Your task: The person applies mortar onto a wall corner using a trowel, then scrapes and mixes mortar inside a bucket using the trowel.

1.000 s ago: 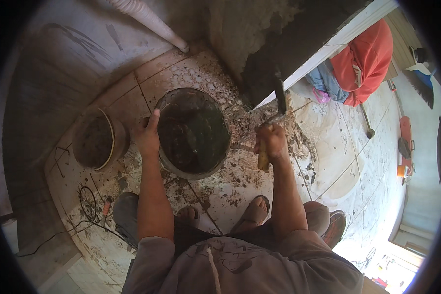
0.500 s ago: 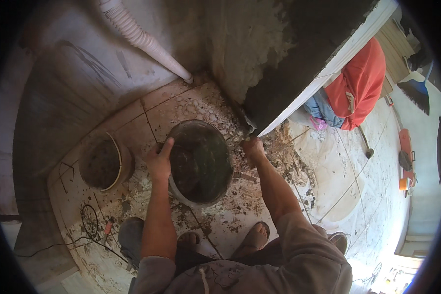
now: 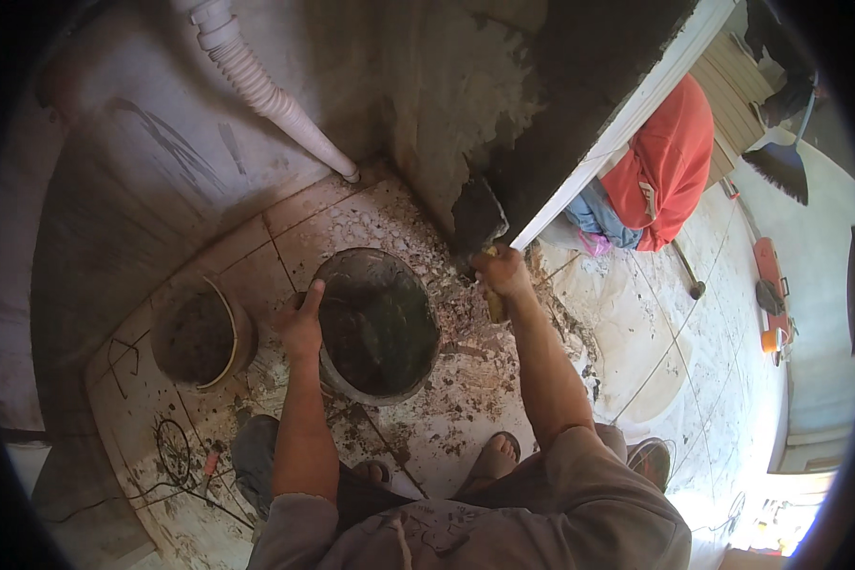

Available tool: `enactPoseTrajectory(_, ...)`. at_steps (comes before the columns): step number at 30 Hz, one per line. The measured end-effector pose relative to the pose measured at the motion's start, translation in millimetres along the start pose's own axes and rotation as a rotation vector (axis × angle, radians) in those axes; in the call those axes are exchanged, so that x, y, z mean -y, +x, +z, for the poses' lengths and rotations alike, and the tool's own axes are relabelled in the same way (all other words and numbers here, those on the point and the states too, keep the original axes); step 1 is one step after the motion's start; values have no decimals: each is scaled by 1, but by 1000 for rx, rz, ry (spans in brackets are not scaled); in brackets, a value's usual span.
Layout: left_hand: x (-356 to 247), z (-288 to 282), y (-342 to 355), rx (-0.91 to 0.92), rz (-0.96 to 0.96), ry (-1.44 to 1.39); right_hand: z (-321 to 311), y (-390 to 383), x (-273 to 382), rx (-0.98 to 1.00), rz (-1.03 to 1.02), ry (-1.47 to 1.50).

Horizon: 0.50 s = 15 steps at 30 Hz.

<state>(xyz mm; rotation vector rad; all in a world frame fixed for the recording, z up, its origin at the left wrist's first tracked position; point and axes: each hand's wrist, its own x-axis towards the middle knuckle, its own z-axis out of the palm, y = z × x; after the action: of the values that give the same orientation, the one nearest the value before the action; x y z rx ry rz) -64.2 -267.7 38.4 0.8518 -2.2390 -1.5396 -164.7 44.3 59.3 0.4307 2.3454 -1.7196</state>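
My left hand (image 3: 299,323) is closed on the near-left rim of a large dark bucket (image 3: 382,395), its thumb over the edge; the bottom looks dark and greenish. My right hand (image 3: 503,277) grips the yellowish handle of a trowel (image 3: 486,211), held just beyond the bucket's right side. The metal blade rests at or very near the low end of the wall's dark, wet-looking mortar patch (image 3: 579,52), beside a white edge strip (image 3: 627,119). Whether the blade carries mortar I cannot tell.
A smaller bucket (image 3: 228,351) stands left, near wire pieces, a cable and an orange-handled tool (image 3: 211,463). A ribbed pipe (image 3: 275,109) meets the debris-strewn tiled floor (image 3: 636,380). Right are red cloth (image 3: 665,152), blue fabric, a broom (image 3: 779,166) and a red toolbox-like object (image 3: 769,271).
My right hand has moved forward and left from beside the bucket, bringing the trowel blade to the foot of the mortar patch. My left hand stays on the rim; the view has shifted.
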Motion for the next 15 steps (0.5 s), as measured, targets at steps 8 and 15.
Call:
enactPoseTrajectory(8, 0, -1, -3, -38, 60, 78, -44, -55, 88, 96, -54, 234)
enactPoseTrajectory(15, 13, -10, -4, -42, 87, 180, -64, -110, 118, -1, -210, 193)
